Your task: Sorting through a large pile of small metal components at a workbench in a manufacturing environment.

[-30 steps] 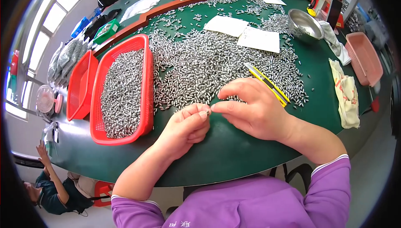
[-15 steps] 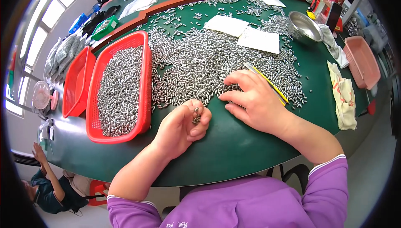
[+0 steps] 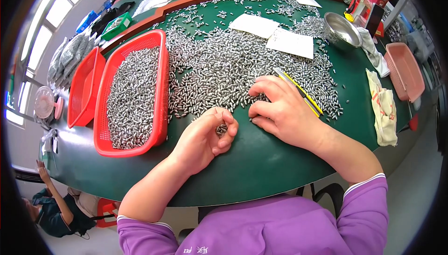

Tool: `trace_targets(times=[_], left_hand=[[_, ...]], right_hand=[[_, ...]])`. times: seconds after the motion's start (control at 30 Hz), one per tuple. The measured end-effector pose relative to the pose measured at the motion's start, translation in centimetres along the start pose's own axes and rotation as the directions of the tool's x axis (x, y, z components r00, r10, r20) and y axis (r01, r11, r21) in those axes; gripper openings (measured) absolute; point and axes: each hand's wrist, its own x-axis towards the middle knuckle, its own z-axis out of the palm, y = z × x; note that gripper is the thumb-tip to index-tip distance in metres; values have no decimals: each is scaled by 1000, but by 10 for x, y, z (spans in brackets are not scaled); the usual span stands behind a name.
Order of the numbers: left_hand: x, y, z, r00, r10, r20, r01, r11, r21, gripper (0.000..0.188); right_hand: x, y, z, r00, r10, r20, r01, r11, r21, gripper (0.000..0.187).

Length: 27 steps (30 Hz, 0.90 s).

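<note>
A wide heap of small silver metal pieces (image 3: 210,82), pointed like little capsules, covers the middle of the green table. My left hand (image 3: 205,133) is at the heap's near edge, its fingers curled round several of these pieces, which show in the hollow of the fist. To its right, my right hand (image 3: 282,110) rests at the heap's edge with bent fingers apart; its fingertips touch pieces, and what lies beneath them is partly hidden. A yellow-and-black pen-like tool (image 3: 303,94) lies on the pieces just beyond that hand.
A red basket (image 3: 163,91) full of the same pieces stands left, beside another red basket (image 3: 77,108). White papers (image 3: 289,44) lie on the heap. A metal bowl (image 3: 343,31), cloths (image 3: 383,110) and a pink basket (image 3: 405,73) are at right. Two other people are at the left.
My left hand has shifted slightly right, its fingertips turning in, so the piece formerly showing at the thumb is out of sight. My right hand has barely moved. The view has tilted a little.
</note>
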Motion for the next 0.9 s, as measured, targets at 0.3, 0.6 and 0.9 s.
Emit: trace_targets(times=[0.3,0.6,0.9], left_hand=[[0,0,2,1000,-11,-28,12,998,56,15],[-4,-3,3,988,-124,98,118,991,64,9],[-3,-3,2,985,-130,115,119,988,94,11]], right_hand=[[2,3,4,1000,-15,-6,15,996,88,16],[5,-10,-10,988,144,61,-154,830,536,10],[4,-10,0,992,112,60,-124,756,643,13]])
